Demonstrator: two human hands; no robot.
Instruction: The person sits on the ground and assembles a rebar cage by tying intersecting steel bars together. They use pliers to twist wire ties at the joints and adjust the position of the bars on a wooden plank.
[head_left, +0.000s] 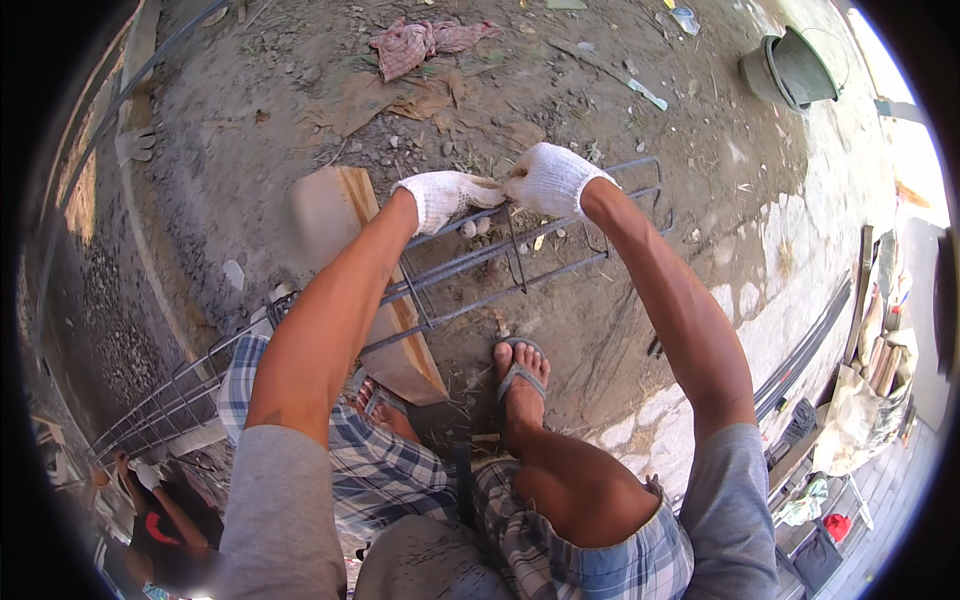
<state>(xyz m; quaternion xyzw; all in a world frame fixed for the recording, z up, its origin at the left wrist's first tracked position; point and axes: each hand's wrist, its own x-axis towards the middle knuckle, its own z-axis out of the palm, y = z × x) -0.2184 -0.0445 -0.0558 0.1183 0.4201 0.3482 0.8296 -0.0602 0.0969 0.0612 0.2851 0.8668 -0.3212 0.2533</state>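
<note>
A long cage of steel reinforcing bars (470, 262), with thin square stirrups (518, 255) across it, runs from the lower left up to the right in front of me. My left hand (452, 198), in a white knit glove, is closed at the cage's far upper bar. Beside it my right hand (551, 180), gloved alike, is curled into a fist, its fingertips meeting the left ones near a stirrup. Whatever the fingertips pinch is too small or hidden to make out. Under the cage lies a wooden block (408, 335), propping it up.
My sandalled foot (522, 378) stands just below the cage. A bucket (790, 72) lies tipped at the far right, and a red checked cloth (430, 45) on the dirt ahead. Long dark bars (805, 350) lie at right. Another person (170, 520) works at the lower left.
</note>
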